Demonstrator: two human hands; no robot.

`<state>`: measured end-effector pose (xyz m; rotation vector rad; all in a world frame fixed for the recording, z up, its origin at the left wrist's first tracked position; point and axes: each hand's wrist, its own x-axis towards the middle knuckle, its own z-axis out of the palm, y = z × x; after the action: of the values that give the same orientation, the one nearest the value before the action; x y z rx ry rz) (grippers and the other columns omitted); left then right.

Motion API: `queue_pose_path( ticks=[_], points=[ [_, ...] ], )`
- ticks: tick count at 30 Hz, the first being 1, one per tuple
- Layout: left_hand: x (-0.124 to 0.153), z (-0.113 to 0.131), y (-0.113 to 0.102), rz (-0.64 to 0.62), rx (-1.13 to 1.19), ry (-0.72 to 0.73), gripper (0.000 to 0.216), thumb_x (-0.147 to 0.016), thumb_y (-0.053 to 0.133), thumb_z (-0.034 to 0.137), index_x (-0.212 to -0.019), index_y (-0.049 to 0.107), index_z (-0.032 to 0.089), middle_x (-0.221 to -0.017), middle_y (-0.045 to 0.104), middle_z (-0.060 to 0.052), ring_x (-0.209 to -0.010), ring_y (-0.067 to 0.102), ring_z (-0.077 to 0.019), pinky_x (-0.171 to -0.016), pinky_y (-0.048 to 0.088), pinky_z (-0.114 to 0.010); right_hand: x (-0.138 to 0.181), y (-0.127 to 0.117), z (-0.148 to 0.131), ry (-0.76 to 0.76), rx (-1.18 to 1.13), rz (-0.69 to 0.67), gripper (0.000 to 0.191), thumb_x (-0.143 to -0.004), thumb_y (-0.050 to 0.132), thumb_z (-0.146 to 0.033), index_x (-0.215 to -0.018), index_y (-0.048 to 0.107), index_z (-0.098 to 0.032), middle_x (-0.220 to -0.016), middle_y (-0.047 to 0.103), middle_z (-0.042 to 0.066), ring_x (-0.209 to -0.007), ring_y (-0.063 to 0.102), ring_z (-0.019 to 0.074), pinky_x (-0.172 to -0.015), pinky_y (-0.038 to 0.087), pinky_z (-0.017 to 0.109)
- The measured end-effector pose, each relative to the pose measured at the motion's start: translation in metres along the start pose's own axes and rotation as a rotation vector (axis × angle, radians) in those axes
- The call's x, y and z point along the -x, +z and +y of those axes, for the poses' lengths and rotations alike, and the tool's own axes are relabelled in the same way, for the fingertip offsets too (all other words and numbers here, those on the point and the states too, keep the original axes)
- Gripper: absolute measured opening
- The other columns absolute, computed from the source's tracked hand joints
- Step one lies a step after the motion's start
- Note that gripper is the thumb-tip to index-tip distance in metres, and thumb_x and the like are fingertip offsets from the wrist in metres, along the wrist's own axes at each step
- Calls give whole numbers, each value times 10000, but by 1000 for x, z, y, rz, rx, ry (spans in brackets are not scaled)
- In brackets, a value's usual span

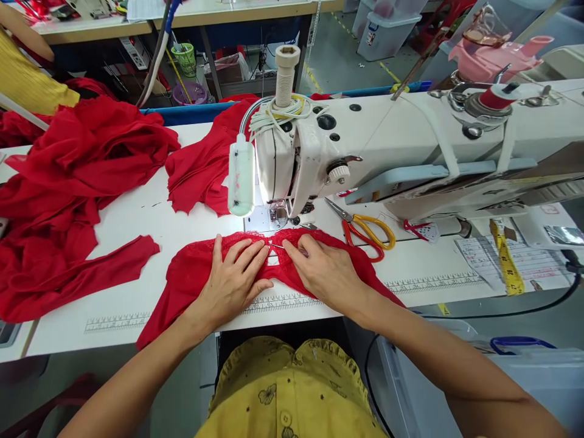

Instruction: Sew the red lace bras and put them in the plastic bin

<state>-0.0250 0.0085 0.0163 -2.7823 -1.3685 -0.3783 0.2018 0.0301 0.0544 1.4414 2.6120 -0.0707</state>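
A red lace-edged garment piece (191,267) lies spread on the sewing table in front of the machine. My left hand (235,277) rests flat on its left part, fingers stretched out. Over the right part, my right hand (326,267) is closed on a thin pointed metal tool (276,246), most of it hidden by the fingers. The tool's tip reaches to the gap between the two lace edges, near my left fingertips. Just behind the cloth is the sewing machine (292,164), its needle area apart from the fabric.
Scissors (365,231) with red and yellow handles lie right of the cloth. Red fabric (86,152) is heaped at left, with another red piece (201,164) behind the lamp. A tape measure (506,261) and papers (474,255) are at right. Another person's yellow garment (31,79) shows upper left.
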Motion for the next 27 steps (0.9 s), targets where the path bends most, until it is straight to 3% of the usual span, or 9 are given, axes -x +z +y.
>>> queue_pose_path(
  ticks=[13,18,23,27],
  points=[
    [-1,0,0,7,4,-1,586,-1011,466,520,-1466,505,152,-1450,586,-139,-1303,516,-325,-1225,50,-698,-4,15,-5,39,15,43,491,-1016,372,-197,-1498,464,-179,-1126,638,155,-814,649,220,-517,338,287],
    [-3,-1,-2,-20,-12,15,595,-1027,412,528,-1485,477,152,-1535,504,-125,-1395,437,-340,-1221,23,-703,-4,8,-4,17,-16,-5,494,-1011,394,-205,-1499,461,-173,-1153,632,160,-817,649,218,-528,367,291],
    [-6,-2,-7,-52,-32,23,593,-1028,384,555,-1476,494,183,-1510,535,-109,-1354,486,-345,-1203,-20,-733,-3,0,-1,7,-8,-34,496,-1007,371,-180,-1495,462,-172,-1137,633,162,-804,651,230,-517,362,306],
    [-8,0,-7,-30,-48,25,570,-1017,427,555,-1450,530,199,-1471,574,-117,-1318,523,-347,-1193,-9,-755,2,0,6,28,-41,78,465,-958,422,-107,-1405,546,-148,-1106,649,137,-841,634,231,-597,423,317]
  ],
)
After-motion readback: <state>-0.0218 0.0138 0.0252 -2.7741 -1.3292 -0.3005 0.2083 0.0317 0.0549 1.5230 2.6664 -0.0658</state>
